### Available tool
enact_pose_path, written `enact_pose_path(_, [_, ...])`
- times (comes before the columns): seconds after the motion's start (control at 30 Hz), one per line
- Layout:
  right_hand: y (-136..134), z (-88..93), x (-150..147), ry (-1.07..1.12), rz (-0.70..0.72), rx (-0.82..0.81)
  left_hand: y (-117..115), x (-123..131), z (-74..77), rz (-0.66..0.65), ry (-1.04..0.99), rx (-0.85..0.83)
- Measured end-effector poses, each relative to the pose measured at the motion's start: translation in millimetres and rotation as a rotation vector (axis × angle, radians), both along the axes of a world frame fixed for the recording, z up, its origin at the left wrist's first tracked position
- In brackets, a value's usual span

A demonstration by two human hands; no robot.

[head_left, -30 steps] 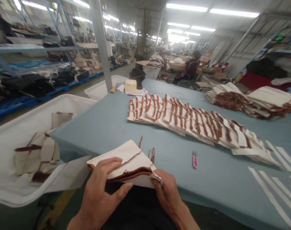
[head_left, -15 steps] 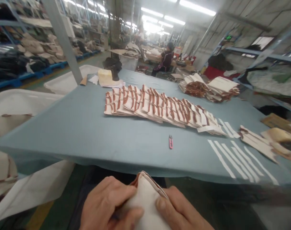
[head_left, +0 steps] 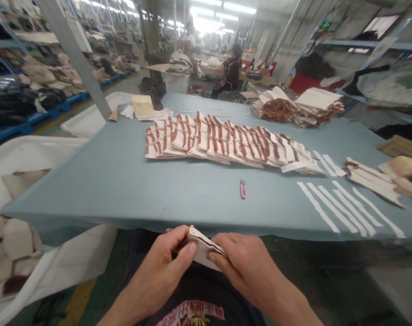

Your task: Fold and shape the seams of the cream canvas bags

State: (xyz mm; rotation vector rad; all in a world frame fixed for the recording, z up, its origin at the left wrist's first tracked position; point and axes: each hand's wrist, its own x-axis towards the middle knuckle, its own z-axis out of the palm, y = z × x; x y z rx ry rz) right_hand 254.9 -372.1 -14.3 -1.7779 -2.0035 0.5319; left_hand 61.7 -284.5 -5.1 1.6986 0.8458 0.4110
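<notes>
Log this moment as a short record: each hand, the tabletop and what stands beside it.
Left hand: holding one end of a cream fabric piece
Right hand: gripping the piece's other end
Piece position: in front of the table's near edge
Mid-table: pink-handled snips, touched by neither hand
Behind snips: overlapping row of brown-trimmed cream pieces
Table, right side: loose white strips
Beside table, left: white bin holding cream pieces

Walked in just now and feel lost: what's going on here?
A person holds a folded cream fabric piece in the left hand and right hand, before the near edge of the blue table. On it lie an overlapping row of brown-edged pieces, pink snips and, toward the right, white strips.
</notes>
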Motion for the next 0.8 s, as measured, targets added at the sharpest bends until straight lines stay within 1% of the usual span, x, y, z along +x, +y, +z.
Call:
enact_pose_path(0.13, [11,-2.8,-11,0.651,-0.138,-0.180,-2,-5,-1.8,0.010,0.069,0.029])
enact_pose_path(0.2, [16,-2.9,-16,0.867,-0.139,-0.243,-5,-8,0.6,0.001,0.112,0.043])
enact_pose_path(0.33, [25,-4.0,-19,1.016,-0.096,-0.366,-5,-10,7.5,0.011,0.166,0.069])
enact_pose_path(0.47, [29,-12.7,-16,1.194,-0.047,-0.504,-2,-7,9.9,0.006,0.128,0.030])
enact_pose_path(0.53, [29,-19.8,-13,1.256,-0.031,-0.552,-1,-6,8.9,-0.008,0.096,-0.005])
enact_pose_path(0.67, [26,-33.6,-12,1.399,0.014,-0.596,0,-5,3.5,-0.022,0.027,-0.026])
enact_pose_path(0.8, [23,-40.3,-12,1.487,0.037,-0.641,2,-4,-3.6,-0.042,-0.011,-0.103])
